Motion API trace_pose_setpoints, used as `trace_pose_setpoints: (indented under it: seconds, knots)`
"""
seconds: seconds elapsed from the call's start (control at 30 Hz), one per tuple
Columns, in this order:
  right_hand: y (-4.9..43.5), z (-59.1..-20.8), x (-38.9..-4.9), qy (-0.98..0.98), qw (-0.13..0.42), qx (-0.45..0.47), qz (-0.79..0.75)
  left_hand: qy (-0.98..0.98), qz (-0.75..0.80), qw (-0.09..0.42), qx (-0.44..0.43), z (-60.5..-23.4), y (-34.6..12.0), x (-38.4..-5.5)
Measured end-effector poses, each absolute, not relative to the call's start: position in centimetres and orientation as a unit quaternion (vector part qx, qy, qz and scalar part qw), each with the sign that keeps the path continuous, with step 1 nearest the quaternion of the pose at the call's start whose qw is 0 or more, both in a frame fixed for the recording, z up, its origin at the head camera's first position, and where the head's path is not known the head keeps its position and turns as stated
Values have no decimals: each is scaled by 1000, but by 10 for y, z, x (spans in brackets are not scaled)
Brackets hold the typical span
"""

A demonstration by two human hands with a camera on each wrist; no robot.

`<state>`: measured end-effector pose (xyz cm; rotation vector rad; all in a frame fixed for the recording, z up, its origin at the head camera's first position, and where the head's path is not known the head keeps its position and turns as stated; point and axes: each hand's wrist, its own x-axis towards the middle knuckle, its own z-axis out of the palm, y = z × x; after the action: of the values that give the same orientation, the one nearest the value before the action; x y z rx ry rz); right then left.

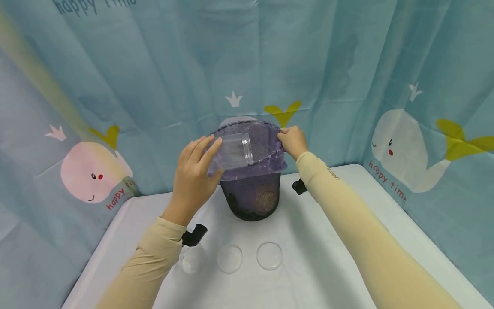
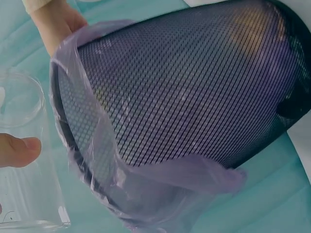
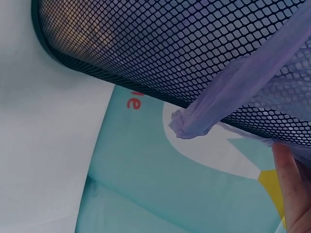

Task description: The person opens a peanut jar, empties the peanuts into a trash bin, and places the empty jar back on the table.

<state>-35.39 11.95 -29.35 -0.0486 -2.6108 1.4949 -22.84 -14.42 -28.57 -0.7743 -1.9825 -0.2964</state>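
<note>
A black mesh wastebasket [image 1: 252, 195] stands on the white table, lined with a thin purple bag [image 1: 251, 171] folded over its rim. My left hand [image 1: 197, 171] holds a clear jar [image 1: 233, 150] sideways at the basket's mouth, thumb below and fingers above. Ridged rings at the jar's right end show in the head view; the left wrist view shows the clear jar [image 2: 34, 189] beside the bagged rim. At the right side of that rim, my right hand [image 1: 294, 141] grips the edge with the bag. An orange-brown patch [image 1: 265, 201] shows through the mesh near the bottom.
Clear round pieces lie in a row on the near table: one in the middle [image 1: 230, 259], one at right [image 1: 269, 256], and a fainter one at left [image 1: 192, 260]. A light-blue curtain [image 1: 185, 98] with whale prints hangs behind and beside the table.
</note>
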Motion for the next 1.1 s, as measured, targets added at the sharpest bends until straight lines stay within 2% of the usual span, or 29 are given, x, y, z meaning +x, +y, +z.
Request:
trace_pose_setpoints:
  seconds: [0.83, 1.1]
  knots:
    - [115, -294, -352, -866, 74, -6, 494, -806, -187, 478, -294, -318, -141, -195]
    - [114, -291, -353, -864, 73, -8, 498, -816, -224, 460, -268, -331, -145, -182]
